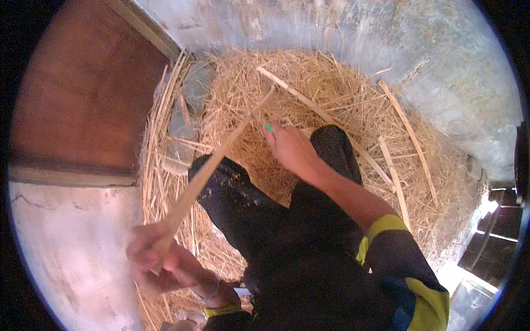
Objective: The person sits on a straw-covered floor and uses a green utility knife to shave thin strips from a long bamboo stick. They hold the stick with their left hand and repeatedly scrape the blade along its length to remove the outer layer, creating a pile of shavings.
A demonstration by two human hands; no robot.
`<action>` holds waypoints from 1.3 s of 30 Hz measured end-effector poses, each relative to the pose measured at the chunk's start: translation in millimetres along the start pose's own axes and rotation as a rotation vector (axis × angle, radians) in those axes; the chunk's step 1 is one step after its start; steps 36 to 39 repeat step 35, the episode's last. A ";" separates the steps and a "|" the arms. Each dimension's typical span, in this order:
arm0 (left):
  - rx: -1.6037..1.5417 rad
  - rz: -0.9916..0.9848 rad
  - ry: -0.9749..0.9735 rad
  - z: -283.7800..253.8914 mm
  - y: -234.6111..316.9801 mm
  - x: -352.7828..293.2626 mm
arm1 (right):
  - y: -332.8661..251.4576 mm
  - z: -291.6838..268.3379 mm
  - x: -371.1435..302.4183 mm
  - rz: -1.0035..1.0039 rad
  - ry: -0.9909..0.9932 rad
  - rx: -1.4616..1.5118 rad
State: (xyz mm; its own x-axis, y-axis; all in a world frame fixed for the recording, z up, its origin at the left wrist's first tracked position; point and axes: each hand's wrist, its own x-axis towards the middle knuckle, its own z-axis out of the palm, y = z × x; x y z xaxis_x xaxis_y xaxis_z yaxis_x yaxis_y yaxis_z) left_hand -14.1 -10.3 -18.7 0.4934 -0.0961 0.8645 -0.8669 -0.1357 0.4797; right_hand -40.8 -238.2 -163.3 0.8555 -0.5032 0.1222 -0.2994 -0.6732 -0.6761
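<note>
My left hand, at the lower left, is closed round the near end of a long, pale bamboo strip. The strip slants up and away across my left knee, narrowing toward its far tip. My right hand is a closed fist between my knees, beside the right one and apart from the strip. A small green end pokes out at its thumb side; the rest of that thing is hidden in the fist. Under both hands lies a thick layer of straw-like shavings.
Several more strips lie about: a long strip beyond my right knee, a curved strip farther right, a shorter strip, and a bundle of thin strips at left. Weathered walls and a brown panel enclose the corner.
</note>
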 end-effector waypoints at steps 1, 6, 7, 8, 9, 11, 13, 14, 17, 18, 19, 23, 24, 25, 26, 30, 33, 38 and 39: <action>0.019 -0.020 -0.006 -1.5 3.8 1.8 | -24.1 -8.8 -5.8 -0.016 0.000 -0.021; -0.083 0.224 -0.277 -9.6 -1.6 14.5 | -104.1 -64.1 -57.6 -0.388 -0.097 0.290; -0.157 0.320 -0.372 -9.0 -2.7 18.2 | -102.0 -64.3 -64.3 -0.356 -0.093 0.273; -0.178 0.348 -0.429 -7.7 -3.4 21.6 | -99.6 -63.4 -68.5 -0.325 -0.090 0.257; -0.198 0.374 -0.485 -6.2 -4.2 24.7 | -97.7 -59.3 -69.8 -0.319 -0.074 0.248; -0.222 0.375 -0.477 -1.5 -4.0 25.3 | -90.8 -51.5 -71.2 -0.318 -0.042 0.222; -0.187 0.334 -0.381 6.2 -0.5 23.4 | -86.8 -43.7 -65.1 -0.357 0.010 0.163; -0.172 0.318 -0.334 7.2 0.7 23.2 | -86.3 -41.1 -62.1 -0.377 0.041 0.134; -0.116 0.317 -0.406 -8.7 -3.2 21.8 | -90.5 -38.1 -61.1 -0.391 0.089 0.144; -0.090 0.311 -0.401 -10.6 -1.1 21.4 | -90.5 -33.3 -62.3 -0.382 0.099 0.121; -0.072 0.307 -0.393 -9.7 -1.1 19.6 | -85.9 -27.1 -63.4 -0.368 0.115 0.089; -0.006 0.147 -0.269 -10.9 4.7 10.6 | -67.8 -17.8 -69.8 -0.294 0.101 0.039; 0.001 0.160 -0.267 -10.3 6.6 11.4 | -64.7 -15.9 -68.1 -0.315 0.122 0.029; 0.007 0.169 -0.265 -8.4 8.0 10.1 | -62.7 -14.8 -65.9 -0.334 0.140 0.018; 0.011 0.179 -0.263 -6.3 9.6 8.9 | -61.7 -15.4 -64.3 -0.353 0.160 0.005; 0.026 -0.019 -0.136 -6.5 13.4 4.2 | -85.0 -38.4 -88.1 -0.271 0.012 0.149; -0.001 0.074 -0.151 -5.6 11.0 6.5 | -115.2 -75.8 -100.6 -0.351 -0.038 0.288; -0.021 0.071 -0.184 -3.7 12.7 2.3 | -124.3 -81.2 -91.3 -0.330 -0.046 0.272; -0.021 0.071 -0.184 -3.7 12.7 2.3 | -124.3 -81.2 -91.3 -0.330 -0.046 0.272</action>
